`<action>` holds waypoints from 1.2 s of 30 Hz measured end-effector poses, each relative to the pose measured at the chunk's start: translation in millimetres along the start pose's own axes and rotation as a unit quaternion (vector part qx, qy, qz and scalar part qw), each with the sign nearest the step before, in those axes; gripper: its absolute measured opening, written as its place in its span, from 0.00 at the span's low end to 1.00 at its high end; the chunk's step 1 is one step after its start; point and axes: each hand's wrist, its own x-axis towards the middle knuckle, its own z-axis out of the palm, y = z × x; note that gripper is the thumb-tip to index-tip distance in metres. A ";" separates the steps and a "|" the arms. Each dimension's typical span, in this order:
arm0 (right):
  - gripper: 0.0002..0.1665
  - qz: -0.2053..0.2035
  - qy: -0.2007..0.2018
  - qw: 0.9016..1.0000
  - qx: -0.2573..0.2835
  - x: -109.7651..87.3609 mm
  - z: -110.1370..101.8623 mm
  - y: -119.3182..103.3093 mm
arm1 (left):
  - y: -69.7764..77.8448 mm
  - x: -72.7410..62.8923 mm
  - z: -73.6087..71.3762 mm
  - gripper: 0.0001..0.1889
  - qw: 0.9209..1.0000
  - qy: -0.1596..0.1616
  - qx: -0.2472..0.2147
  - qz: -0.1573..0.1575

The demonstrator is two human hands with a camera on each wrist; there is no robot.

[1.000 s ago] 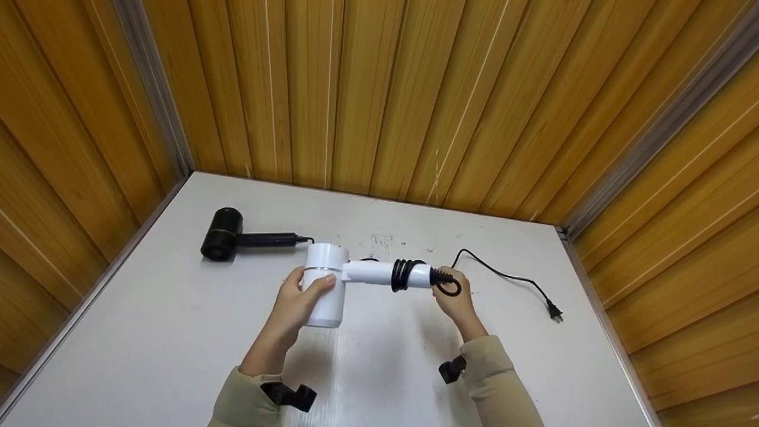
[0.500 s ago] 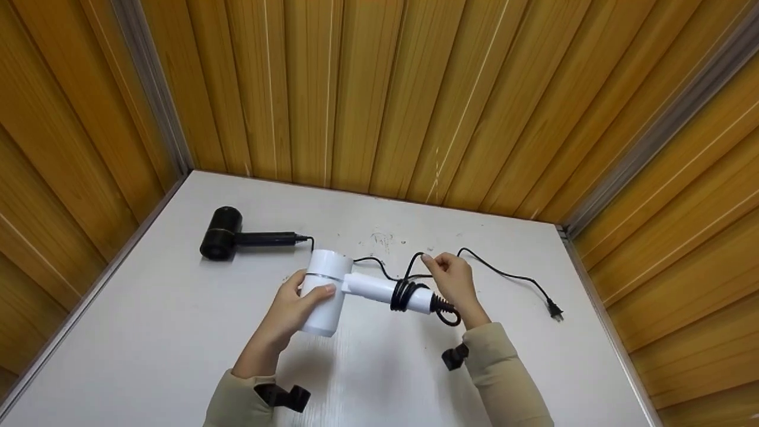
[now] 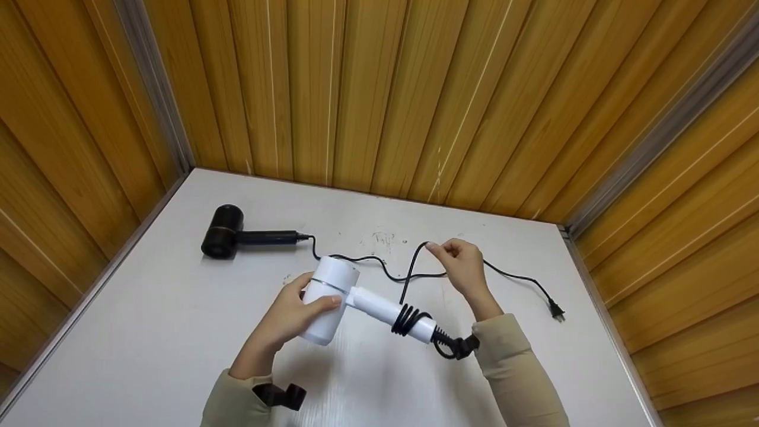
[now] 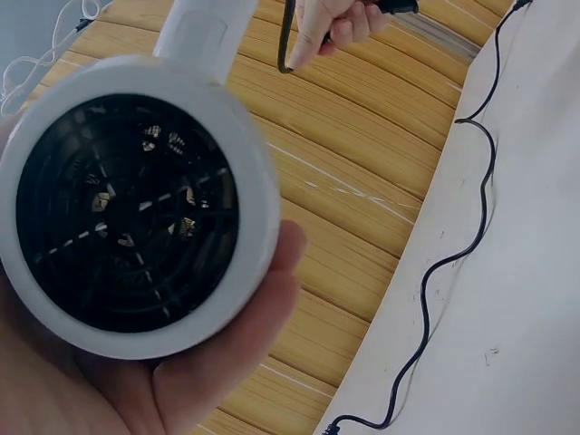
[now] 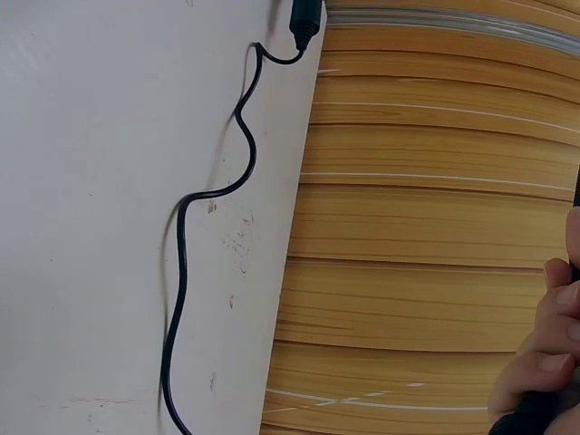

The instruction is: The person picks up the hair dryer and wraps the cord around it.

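My left hand grips the barrel of a white hair dryer, holding it above the white table with the handle slanting down to the right. The dryer's dark grille faces the left wrist camera. Several turns of black cord wrap the handle near its end. From these turns a length of cord rises to my right hand, which pinches it between thumb and forefinger. The other right fingers are curled, and a dark piece shows beside them in the left wrist view.
A black hair dryer lies at the table's back left. Its cord runs right across the white table, behind my hands, to a plug. Yellow wood-look panels stand around the table.
My right hand has moved from the handle's end up and away, drawing out a length of cord. The white dryer's handle has tilted further down to the right.
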 end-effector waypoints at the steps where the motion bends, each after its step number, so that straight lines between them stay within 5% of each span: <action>1: 0.20 -0.001 0.003 1.000 0.008 -0.6 -1.3 -2.4 | 0.1 -0.1 0.1 0.33 1.000 -0.001 0.005 -0.001; 12: 0.16 -0.046 0.040 0.997 0.048 -9.3 -11.6 -28.0 | -2.3 -0.7 3.2 0.37 0.997 0.029 0.078 -0.004; 22: 0.11 -0.093 0.066 0.992 0.058 -34.5 -19.7 -80.9 | -8.7 4.1 8.3 0.39 0.988 0.076 0.132 -0.006; 36: 0.09 -0.128 0.063 0.987 0.077 -50.6 -23.5 -100.3 | -7.4 5.9 10.0 0.38 0.983 0.106 0.150 0.002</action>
